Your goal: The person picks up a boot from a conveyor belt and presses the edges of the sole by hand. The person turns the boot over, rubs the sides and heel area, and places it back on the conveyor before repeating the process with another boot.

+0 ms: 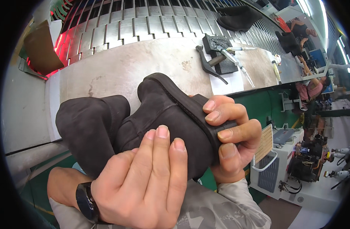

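A dark brown suede-like ankle boot (159,118) lies tilted on its side before me, its sole edge running along the upper right and its shaft folded to the left. My right hand (234,137) grips the boot at the right end of the sole, fingers on the sole and thumb at the rim. My left hand (144,183), with a dark watch (87,202) at the wrist, lies against the boot's upper with its fingers stretched out. Its thumb is mostly hidden.
On the worktable (114,65) a hammer (207,65) rests at a black block (224,66), with syringe-like tools (238,63) there. Another dark boot (239,19) sits on the slatted metal conveyor (144,26). A machine (274,164) stands right; people work at the far right.
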Motion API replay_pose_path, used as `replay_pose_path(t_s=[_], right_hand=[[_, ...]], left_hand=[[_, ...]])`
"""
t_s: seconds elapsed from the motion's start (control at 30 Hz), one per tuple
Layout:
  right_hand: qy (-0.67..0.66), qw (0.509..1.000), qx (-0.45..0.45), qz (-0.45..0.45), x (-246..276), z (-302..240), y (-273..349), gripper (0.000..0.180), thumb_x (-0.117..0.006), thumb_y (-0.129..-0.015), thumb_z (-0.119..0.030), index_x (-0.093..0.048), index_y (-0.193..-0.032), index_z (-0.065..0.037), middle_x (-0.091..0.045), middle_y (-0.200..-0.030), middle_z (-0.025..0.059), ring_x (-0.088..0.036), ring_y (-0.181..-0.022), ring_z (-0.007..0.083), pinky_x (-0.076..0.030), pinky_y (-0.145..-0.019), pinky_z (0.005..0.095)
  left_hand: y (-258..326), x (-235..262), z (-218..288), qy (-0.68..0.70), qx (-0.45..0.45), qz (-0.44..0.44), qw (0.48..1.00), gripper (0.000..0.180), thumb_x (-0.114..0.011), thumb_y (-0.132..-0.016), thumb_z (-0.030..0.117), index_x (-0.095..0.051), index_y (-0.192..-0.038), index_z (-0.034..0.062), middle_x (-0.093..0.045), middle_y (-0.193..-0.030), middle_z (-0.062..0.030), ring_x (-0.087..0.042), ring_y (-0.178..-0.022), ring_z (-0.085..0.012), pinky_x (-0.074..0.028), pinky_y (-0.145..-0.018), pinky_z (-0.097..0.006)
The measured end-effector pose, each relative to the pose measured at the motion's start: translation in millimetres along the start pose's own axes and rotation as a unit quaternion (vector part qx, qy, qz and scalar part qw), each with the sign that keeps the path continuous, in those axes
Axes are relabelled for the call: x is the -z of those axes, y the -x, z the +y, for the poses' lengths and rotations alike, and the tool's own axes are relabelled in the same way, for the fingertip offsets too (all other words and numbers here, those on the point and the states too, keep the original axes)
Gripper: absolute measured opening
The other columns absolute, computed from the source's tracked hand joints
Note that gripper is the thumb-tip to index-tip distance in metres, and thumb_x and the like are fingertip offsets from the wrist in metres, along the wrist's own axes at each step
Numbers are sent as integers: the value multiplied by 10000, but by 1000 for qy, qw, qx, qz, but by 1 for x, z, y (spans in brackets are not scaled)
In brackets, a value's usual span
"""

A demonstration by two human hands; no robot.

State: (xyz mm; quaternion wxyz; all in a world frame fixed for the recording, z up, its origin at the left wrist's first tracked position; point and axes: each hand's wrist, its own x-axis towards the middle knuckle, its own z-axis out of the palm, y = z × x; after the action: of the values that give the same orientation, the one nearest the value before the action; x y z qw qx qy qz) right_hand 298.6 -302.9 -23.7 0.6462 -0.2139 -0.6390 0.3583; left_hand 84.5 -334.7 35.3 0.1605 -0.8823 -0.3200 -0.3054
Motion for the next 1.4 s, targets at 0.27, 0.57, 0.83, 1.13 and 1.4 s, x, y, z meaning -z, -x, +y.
replay_pose_path(t_s=[0.27, 0.57, 0.83, 1.13, 1.4], right_hand=[[69, 993, 9, -95, 3, -14, -18, 169, -681, -884, -56, -619, -1029, 4, -678, -1121, 252, -649, -1027, 347, -574, -933, 511], [226, 956, 167, -80, -44, 33, 10, 357, -826, -820, -156, -665, -1134, -97, -679, -1237, 142, -654, -1134, 350, -367, -1192, 616], [303, 899, 96, -303, -52, 91, 54, 519, -813, -781, -101, -717, -1285, -23, -635, -1455, 202, -618, -1350, 385, -302, -1237, 671], [404, 766, 136, -481, -42, 101, -42, 728, -837, -640, -182, -720, -1343, -39, -670, -1306, 99, -640, -1196, 309, -360, -1211, 631], [303, 786, 120, -526, -44, 117, -60, 440, -774, -636, -146, -736, -1064, -46, -634, -1054, 78, -621, -967, 271, -482, -919, 487]], left_hand=[[1, 4, -9, 2, -51, 18, 999, 233, -710, -829, -28, -710, -1021, -159, -765, -881, -300, -792, -780, -299, -479, -543, -288], [56, -10, -77, 48, -51, -6, 998, 338, -698, -876, 8, -713, -1199, -91, -787, -1130, -237, -784, -1087, -321, -565, -915, -428], [163, -61, -80, 248, 231, -76, 938, 706, -708, -784, 82, -581, -1470, -29, -553, -1581, -236, -503, -1505, -401, -313, -1267, -596], [157, -123, -38, 179, 322, 79, 926, 986, -891, -747, 448, -524, -1526, -32, -561, -1555, -285, -530, -1476, -425, -185, -1299, -602], [155, -124, -36, 176, 324, 81, 926, 818, -805, -855, 438, -571, -1470, -48, -638, -1470, -278, -592, -1416, -413, -200, -1296, -587]])
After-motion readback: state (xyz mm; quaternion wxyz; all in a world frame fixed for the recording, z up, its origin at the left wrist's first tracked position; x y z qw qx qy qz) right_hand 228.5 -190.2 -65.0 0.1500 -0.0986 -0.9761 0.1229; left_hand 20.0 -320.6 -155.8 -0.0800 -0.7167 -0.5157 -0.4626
